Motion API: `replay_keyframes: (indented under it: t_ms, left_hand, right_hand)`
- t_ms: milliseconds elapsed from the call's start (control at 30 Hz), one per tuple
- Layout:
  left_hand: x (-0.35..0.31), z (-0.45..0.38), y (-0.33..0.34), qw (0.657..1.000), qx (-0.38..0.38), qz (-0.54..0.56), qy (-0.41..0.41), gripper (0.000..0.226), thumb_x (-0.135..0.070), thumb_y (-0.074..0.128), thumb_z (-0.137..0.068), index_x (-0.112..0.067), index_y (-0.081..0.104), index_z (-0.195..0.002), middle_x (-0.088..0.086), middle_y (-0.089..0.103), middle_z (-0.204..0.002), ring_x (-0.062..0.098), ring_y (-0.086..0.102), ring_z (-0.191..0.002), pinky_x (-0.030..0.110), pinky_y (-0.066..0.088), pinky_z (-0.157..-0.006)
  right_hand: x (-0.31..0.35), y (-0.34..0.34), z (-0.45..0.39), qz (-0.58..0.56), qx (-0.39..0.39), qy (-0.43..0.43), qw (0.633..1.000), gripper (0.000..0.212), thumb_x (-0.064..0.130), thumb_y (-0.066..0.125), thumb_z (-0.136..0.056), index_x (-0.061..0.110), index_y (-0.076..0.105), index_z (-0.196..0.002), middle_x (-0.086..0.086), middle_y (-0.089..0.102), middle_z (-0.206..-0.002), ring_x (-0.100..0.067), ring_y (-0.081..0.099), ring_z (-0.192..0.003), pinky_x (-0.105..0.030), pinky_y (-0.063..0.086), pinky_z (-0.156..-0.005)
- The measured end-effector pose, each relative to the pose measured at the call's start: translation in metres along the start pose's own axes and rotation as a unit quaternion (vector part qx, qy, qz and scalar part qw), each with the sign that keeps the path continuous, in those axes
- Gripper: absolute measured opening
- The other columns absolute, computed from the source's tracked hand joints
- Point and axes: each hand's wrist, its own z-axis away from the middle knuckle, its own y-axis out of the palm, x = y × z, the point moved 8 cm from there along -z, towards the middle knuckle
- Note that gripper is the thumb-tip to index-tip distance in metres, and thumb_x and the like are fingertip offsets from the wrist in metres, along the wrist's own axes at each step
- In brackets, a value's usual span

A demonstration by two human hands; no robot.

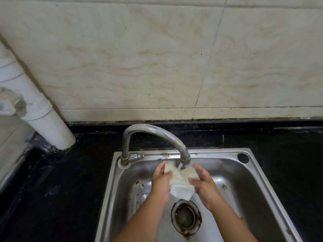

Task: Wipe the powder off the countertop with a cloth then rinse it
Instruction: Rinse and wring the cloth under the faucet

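Rinsing step under way at the steel sink (258, 173), set into the dark counter (73, 175) against the tiled wall. White cloth (181, 179) held bunched directly beneath the spout of the curved tap (157, 135), over the back half of the basin and above the drain strainer (186, 217). Left hand (161, 182) gripping the cloth's left side, fingers and thumb curled round a fold; right hand (204, 182) clasping the right side, thumb pressed into the fabric and fingers wrapped behind. A flat corner of the cloth hanging free between the wrists, pointing down toward the drain. Water apparently running from the spout onto the bunched fabric, though the stream itself hard to make out. No powder visible on the stretch of counter left of the sink, so wiping judged finished here; the rest of the counter out of frame or too dark to tell. Next move likely to call for kneading and turning the cloth under the flow, then wringing it over the basin. Rust-coloured staining around the strainer and along the sink's back rim; white pipe (49, 123) standing at the counter's back left corner.
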Motion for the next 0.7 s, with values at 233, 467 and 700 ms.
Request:
replay_keyframes:
  t_ms: [233, 467, 700]
  left_hand:
    - [-0.001, -0.013, 0.000, 0.998, 0.021, 0.044, -0.031, 0.038, 0.011, 0.040, -0.089, -0.003, 0.047, -0.124, 0.025, 0.052, -0.123, 0.038, 0.055, -0.096, 0.043, 0.051, -0.068]
    - [-0.001, -0.015, 0.016, 0.996, 0.027, -0.039, -0.072, 0.025, -0.011, 0.053, -0.091, 0.005, 0.056, -0.111, 0.021, 0.063, -0.089, 0.032, 0.061, -0.077, 0.040, 0.051, -0.068]
    - [-0.007, -0.017, 0.027, 0.991, 0.033, -0.118, -0.048, 0.019, -0.015, 0.041, -0.097, -0.006, 0.051, -0.111, 0.022, 0.060, -0.102, 0.028, 0.059, -0.075, 0.031, 0.048, -0.064]
  right_hand:
    - [-0.003, 0.005, -0.006, 0.011, -0.046, 0.026, 0.999, 0.050, -0.021, 0.041, -0.084, 0.004, 0.050, -0.126, -0.017, 0.057, -0.109, -0.024, 0.056, -0.084, -0.028, 0.045, -0.064]
    - [0.016, 0.010, 0.002, -0.009, -0.061, -0.035, 0.997, 0.034, -0.017, 0.037, -0.081, 0.011, 0.054, -0.088, -0.013, 0.057, -0.086, -0.020, 0.051, -0.070, -0.027, 0.039, -0.056]
    - [0.031, 0.034, 0.012, -0.029, 0.052, -0.088, 0.994, 0.013, 0.000, 0.057, -0.066, 0.008, 0.050, -0.073, 0.002, 0.063, -0.059, -0.009, 0.060, -0.055, -0.016, 0.046, -0.049]
